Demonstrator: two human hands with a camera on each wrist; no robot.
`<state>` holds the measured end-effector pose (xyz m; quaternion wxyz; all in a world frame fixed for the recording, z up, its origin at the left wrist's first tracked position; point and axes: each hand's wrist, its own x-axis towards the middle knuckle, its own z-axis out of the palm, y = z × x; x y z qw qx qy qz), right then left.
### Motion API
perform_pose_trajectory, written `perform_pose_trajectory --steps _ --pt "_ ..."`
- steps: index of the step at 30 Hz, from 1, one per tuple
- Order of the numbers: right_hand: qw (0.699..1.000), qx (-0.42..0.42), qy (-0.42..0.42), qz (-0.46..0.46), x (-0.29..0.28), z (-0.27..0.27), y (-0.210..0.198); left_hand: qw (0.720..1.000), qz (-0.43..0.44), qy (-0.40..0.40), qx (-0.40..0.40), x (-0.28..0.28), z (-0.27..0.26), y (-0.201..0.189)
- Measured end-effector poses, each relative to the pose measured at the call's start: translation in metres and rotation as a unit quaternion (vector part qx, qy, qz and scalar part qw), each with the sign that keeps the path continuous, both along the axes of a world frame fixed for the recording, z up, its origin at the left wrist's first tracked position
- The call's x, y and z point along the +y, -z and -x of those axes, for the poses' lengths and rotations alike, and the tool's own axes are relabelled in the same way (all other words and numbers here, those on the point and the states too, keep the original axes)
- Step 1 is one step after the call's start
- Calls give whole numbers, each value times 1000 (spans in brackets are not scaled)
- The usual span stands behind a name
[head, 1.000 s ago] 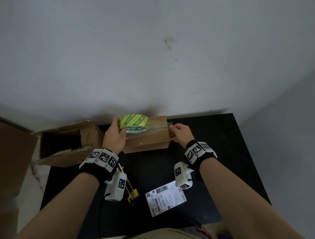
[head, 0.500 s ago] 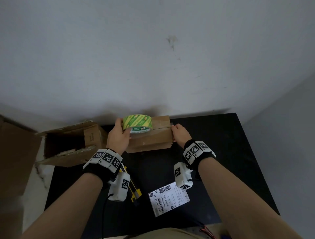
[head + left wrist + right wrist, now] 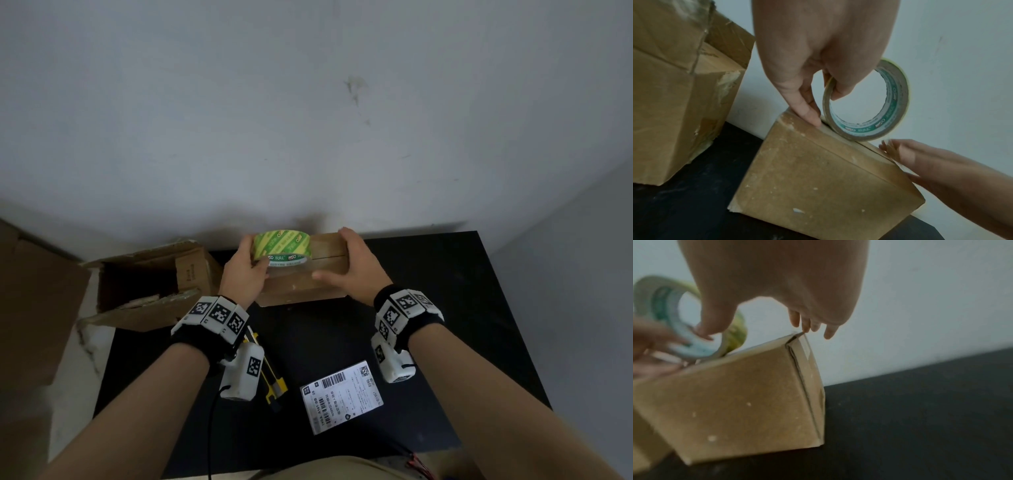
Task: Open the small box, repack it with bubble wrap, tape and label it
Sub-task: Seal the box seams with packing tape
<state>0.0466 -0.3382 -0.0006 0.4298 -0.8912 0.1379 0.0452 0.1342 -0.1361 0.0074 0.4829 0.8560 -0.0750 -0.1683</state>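
Note:
The small brown box stands shut at the back of the black table. A green and yellow tape roll stands on edge on the box's top seam. My left hand grips the roll, with a finger hooked through its core and the thumb down on the box top. My right hand lies spread over the box's right end, fingers straight across the top, thumb on the near side.
A larger torn cardboard box lies open to the left. A white shipping label and a yellow utility knife lie on the table near me. The wall stands close behind the box.
My right hand left the box's right end face and came up over the top. The tape roll and left hand stayed near the box's left end.

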Motion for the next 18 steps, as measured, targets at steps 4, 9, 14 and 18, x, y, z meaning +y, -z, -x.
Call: perform_pose_trajectory --steps 4,9,14,18 --pt "963 23 -144 229 -1 -11 -2 1000 4 15 7 3 0 1" --pt "958 43 -166 230 -2 -20 -8 999 -36 31 -17 5 2 -5" --pt "959 40 -157 234 -5 -18 -8 986 -57 74 -135 4 2 -26" --pt "963 60 -156 210 -12 -12 -10 984 -20 161 -71 -2 -1 -39"
